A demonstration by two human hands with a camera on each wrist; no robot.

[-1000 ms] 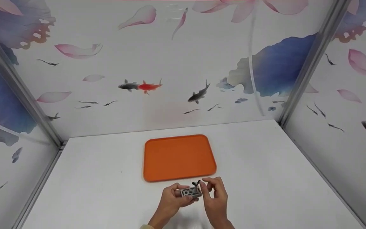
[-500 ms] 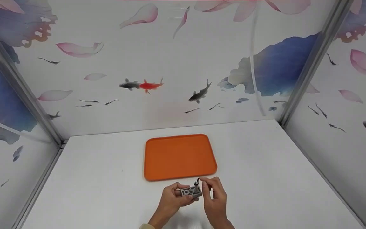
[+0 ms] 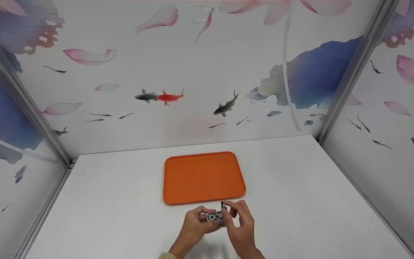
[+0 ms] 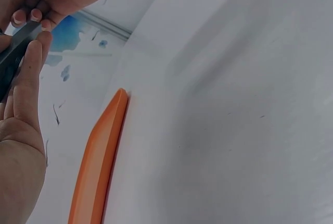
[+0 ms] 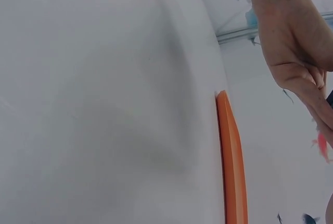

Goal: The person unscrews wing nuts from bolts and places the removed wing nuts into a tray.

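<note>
In the head view my left hand (image 3: 192, 225) grips a small grey metal block (image 3: 212, 216) with round holes, its thumb along the near side. At the block's right end a short post bears a slim black bent piece (image 3: 222, 204). My right hand (image 3: 242, 225) pinches about this piece with thumb and forefinger, covering part of the block's end. The left wrist view shows the block (image 4: 20, 47) as a dark bar between both hands. In the right wrist view the right hand (image 5: 291, 41) has its fingertips at the frame's edge, and the block is mostly hidden.
An orange tray (image 3: 204, 178) lies on the white table (image 3: 113, 201) just beyond the hands. Printed wall panels (image 3: 192, 68) with fish and petals enclose the table at the back and sides, joined by grey metal posts (image 3: 354, 72).
The black piece has turned on its post and now stands up at the block's end. My right hand has shifted slightly left, over the block. The left hand stays nearly still.
</note>
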